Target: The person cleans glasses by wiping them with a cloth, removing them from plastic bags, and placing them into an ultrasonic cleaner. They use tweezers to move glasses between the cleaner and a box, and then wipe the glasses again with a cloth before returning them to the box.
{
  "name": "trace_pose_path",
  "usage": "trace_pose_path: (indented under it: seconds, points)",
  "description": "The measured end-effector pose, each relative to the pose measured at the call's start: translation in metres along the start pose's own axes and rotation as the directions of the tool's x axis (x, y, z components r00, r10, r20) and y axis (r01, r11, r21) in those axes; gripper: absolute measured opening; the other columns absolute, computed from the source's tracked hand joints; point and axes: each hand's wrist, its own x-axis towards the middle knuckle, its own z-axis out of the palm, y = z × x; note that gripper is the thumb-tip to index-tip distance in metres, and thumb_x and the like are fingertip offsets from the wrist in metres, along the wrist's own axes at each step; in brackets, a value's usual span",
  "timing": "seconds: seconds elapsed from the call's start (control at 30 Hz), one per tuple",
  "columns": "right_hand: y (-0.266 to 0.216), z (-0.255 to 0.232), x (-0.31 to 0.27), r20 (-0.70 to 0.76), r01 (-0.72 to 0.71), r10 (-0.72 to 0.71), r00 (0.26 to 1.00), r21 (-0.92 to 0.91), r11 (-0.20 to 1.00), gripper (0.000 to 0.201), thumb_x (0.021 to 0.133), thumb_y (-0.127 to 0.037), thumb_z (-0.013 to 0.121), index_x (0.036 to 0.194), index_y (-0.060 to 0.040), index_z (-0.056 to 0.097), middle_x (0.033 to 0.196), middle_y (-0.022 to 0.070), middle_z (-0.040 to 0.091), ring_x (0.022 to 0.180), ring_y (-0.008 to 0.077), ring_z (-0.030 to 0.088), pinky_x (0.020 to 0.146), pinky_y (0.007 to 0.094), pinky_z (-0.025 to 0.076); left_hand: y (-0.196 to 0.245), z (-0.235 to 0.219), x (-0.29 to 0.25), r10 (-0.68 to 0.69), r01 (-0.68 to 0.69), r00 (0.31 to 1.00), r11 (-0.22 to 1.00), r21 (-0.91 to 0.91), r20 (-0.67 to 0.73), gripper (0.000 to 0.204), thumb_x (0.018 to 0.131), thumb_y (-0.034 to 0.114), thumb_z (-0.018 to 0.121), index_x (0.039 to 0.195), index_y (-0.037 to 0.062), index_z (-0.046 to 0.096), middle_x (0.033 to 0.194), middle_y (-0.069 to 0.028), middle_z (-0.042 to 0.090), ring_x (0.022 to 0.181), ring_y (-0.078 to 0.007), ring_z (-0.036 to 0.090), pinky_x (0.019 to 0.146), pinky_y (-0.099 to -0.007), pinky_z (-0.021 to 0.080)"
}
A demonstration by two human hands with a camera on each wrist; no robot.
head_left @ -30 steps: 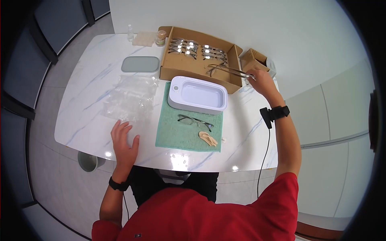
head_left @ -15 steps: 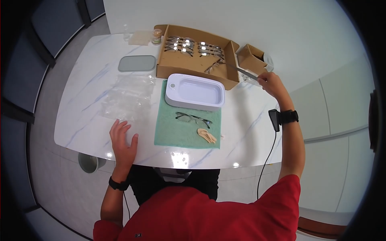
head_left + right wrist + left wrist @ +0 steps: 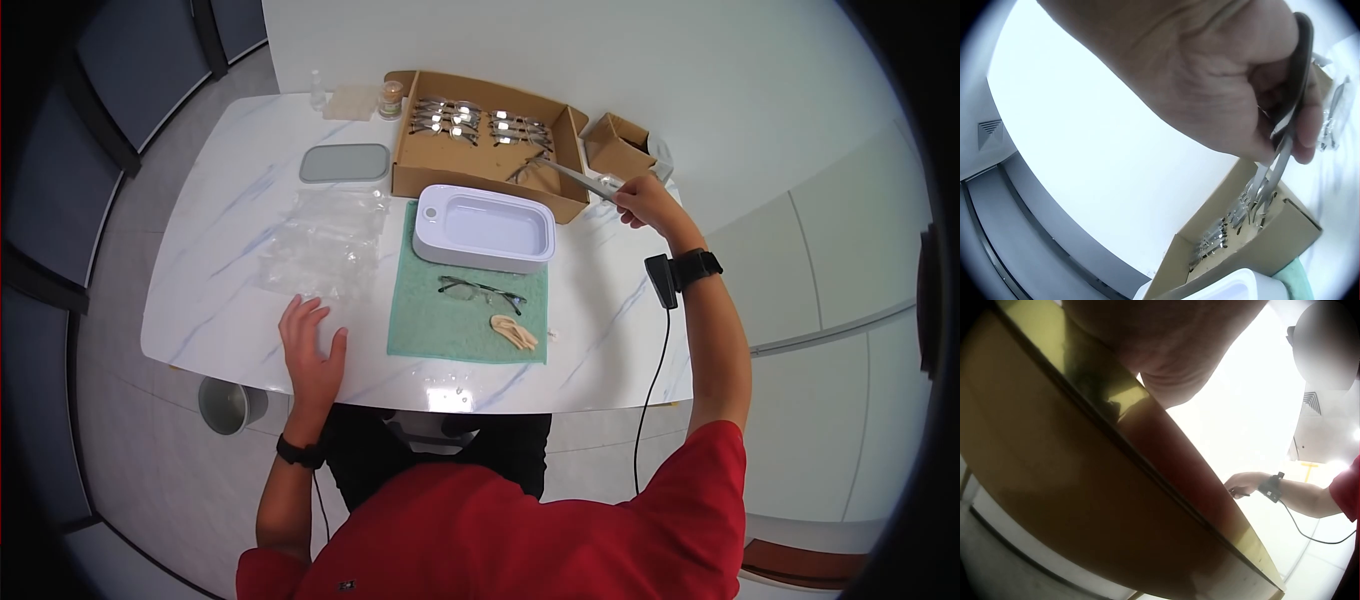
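My right hand point(image 3: 652, 203) grips long metal tweezers point(image 3: 583, 180), with the thumb and fingers curled round them in the right wrist view. The tweezers reach over the right wall of a cardboard box point(image 3: 450, 178), their tips at a pair of glasses point(image 3: 524, 170) lying askew there. Two rows of folded glasses point(image 3: 447, 120) fill the back of the box. My left hand point(image 3: 314, 350) rests at the table's front edge with its fingers relaxed, beside a clear plastic bag point(image 3: 325, 240). In the left wrist view, the table edge fills much of the picture.
A white ultrasonic cleaner point(image 3: 480, 262) stands on a green towel point(image 3: 420, 330), with dark-framed glasses point(image 3: 482, 293) and beige finger cots point(image 3: 513, 332) before it. A grey lid point(image 3: 345, 163) lies left; a small carton point(image 3: 615, 145) stands right of the box.
My right hand swung outward to the right, then came back a little left. The tweezers turned from spread arms across the box to a narrow side-on line. My left hand stayed put.
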Motion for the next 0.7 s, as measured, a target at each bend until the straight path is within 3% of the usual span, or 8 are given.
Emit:
trace_pose_path:
  seconds: [0.07, 0.1, 0.17, 0.27, 0.37, 0.7]
  points:
    - [0.000, -0.004, 0.002, -0.030, 0.029, -0.030, 0.999, -0.050, 0.998, 0.020, 0.093, -0.014, 0.062, 0.094, 0.0032, 0.070, 0.078, 0.0083, 0.069, 0.073, 0.0182, 0.068, 0.060, 0.0314, 0.054, 0.000, 0.000, 0.000, -0.003, 0.003, 1.000, 1.000, -0.013, -0.010, 0.034, 0.083, 0.003, 0.072, 0.115, 0.0000, 0.061, 0.130, -0.0157, 0.058, 0.134, -0.0429, 0.045, 0.108, -0.0504, 0.040]
    - [0.001, -0.006, 0.000, -0.105, 0.149, -0.173, 0.979, -0.207, 0.967, 0.018, 0.092, -0.014, 0.063, 0.094, 0.0023, 0.070, 0.081, 0.0095, 0.069, 0.074, 0.0212, 0.069, 0.063, 0.0327, 0.055, -0.001, 0.000, -0.001, 0.000, 0.000, 1.000, 1.000, -0.008, -0.014, 0.033, 0.083, 0.003, 0.072, 0.115, 0.0002, 0.061, 0.130, -0.0156, 0.058, 0.134, -0.0429, 0.045, 0.108, -0.0504, 0.040]
    - [0.006, -0.008, -0.006, -0.181, 0.317, -0.466, 0.866, -0.522, 0.792, 0.014, 0.090, -0.013, 0.065, 0.093, 0.0005, 0.069, 0.085, 0.0119, 0.071, 0.077, 0.0274, 0.071, 0.067, 0.0354, 0.057, -0.002, 0.002, -0.001, 0.007, -0.007, 1.000, 1.000, 0.000, -0.021, 0.033, 0.083, 0.003, 0.072, 0.114, 0.0006, 0.061, 0.130, -0.0155, 0.058, 0.134, -0.0429, 0.045, 0.107, -0.0505, 0.040]
    - [-0.012, -0.011, -0.034, -0.201, 0.288, -0.676, 0.710, -0.792, 0.538, 0.010, 0.088, -0.013, 0.066, 0.092, -0.0042, 0.063, 0.095, 0.0097, 0.066, 0.089, 0.0298, 0.068, 0.074, 0.0385, 0.057, -0.004, 0.002, -0.001, 0.029, -0.028, 0.999, 0.999, 0.019, -0.022, 0.032, 0.083, 0.003, 0.072, 0.113, 0.0010, 0.062, 0.130, -0.0152, 0.058, 0.133, -0.0427, 0.045, 0.107, -0.0502, 0.041]
    - [-0.012, -0.014, -0.035, -0.104, 0.325, -0.780, 0.617, -0.869, 0.374, 0.011, 0.085, -0.011, 0.066, 0.091, -0.0059, 0.058, 0.096, 0.0075, 0.060, 0.092, 0.0268, 0.066, 0.071, 0.0395, 0.057, -0.003, 0.002, -0.001, 0.021, -0.021, 0.999, 1.000, 0.010, -0.024, 0.031, 0.083, 0.003, 0.072, 0.112, 0.0012, 0.062, 0.130, -0.0151, 0.058, 0.134, -0.0423, 0.045, 0.107, -0.0500, 0.041]
    - [-0.017, -0.002, -0.017, -0.010, 0.264, -0.844, 0.537, -0.948, 0.179, 0.008, 0.081, -0.007, 0.064, 0.088, -0.0075, 0.060, 0.093, 0.0047, 0.059, 0.095, 0.0215, 0.064, 0.070, 0.0337, 0.057, -0.002, 0.001, -0.001, -0.004, 0.004, 1.000, 1.000, -0.002, -0.019, 0.030, 0.083, 0.003, 0.073, 0.111, 0.0012, 0.063, 0.129, -0.0150, 0.058, 0.134, -0.0418, 0.045, 0.108, -0.0498, 0.040]
